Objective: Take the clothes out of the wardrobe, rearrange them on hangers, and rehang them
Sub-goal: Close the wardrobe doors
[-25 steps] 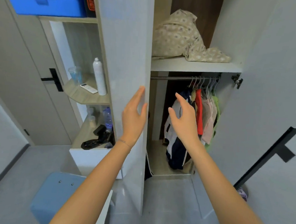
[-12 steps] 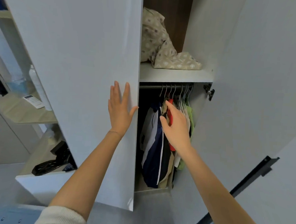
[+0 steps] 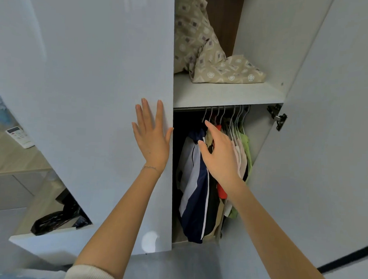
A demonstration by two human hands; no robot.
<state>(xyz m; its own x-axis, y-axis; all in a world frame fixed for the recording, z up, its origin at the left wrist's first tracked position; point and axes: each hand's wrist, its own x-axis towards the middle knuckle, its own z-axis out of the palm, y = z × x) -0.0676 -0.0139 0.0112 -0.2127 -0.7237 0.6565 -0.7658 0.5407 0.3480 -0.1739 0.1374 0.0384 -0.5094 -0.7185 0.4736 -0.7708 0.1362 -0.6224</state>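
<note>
**Reaching into the clothes behind a part-open wardrobe door**

Pressing flat on the pale grey wardrobe door (image 3: 85, 91), the left hand (image 3: 152, 137) has its fingers straight and spread, the thumb hooked at the door's edge. A thin bracelet (image 3: 150, 167) sits at its wrist, and a cream sleeve (image 3: 90, 275) is cut off by the bottom of the frame.

Just right of that hand, past the door edge, the right hand (image 3: 218, 154) is inside the opening with fingers loosely parted and slightly bent. It grips nothing that can be seen. Its palm faces away, so I cannot tell whether the fingertips touch fabric.

The hanging clothes are packed tightly under and around the right hand. A navy and white jacket (image 3: 194, 193) hangs just left of it, and a red garment (image 3: 222, 190) shows below its wrist. Pale pink tops (image 3: 241, 155) and a lime green top (image 3: 247, 147) hang to its right. The hand covers the shoulders of the middle garments. White wire hangers (image 3: 233, 118) hook over a metal rail (image 3: 193, 109) above its fingertips. The rail's left part is lost in shadow.

Above the hands, a beige patterned bedding bundle (image 3: 215, 62) lies on the white shelf (image 3: 224, 92), its top cropped. Far left of the left hand, the door partly hides a white remote control (image 3: 20, 136) and a black plastic bag (image 3: 57, 218).
</note>
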